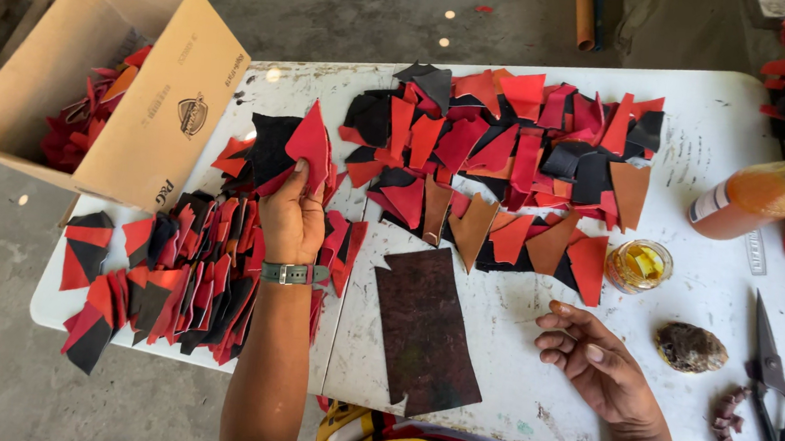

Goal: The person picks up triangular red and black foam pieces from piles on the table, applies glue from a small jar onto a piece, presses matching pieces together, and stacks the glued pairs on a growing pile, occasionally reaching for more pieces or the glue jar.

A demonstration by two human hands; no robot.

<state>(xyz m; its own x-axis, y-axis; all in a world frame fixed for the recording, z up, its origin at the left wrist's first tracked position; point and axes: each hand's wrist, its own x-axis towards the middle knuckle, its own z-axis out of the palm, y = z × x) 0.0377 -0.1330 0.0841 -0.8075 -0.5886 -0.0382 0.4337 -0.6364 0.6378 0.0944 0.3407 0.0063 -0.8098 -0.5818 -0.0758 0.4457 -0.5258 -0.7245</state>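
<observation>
My left hand [292, 214] grips a red and black leather piece [288, 150], held up above a stack of glued red and black pieces [173, 278] on the table's left side. A watch with a green strap sits on that wrist. My right hand [594, 362] rests palm up on the white table [513, 351], fingers loosely curled and holding nothing. Between the hands lies a dark brown rectangular board [425, 330]. Beyond it spreads a large heap of red, black and brown cut leather pieces [509, 164].
A small glass jar of yellow glue [638, 264], a tilted bottle of orange liquid [763, 194], a brown stone [690, 348] and black scissors [771, 390] lie at the right. An open cardboard box [104, 86] holding red scraps stands at the far left corner.
</observation>
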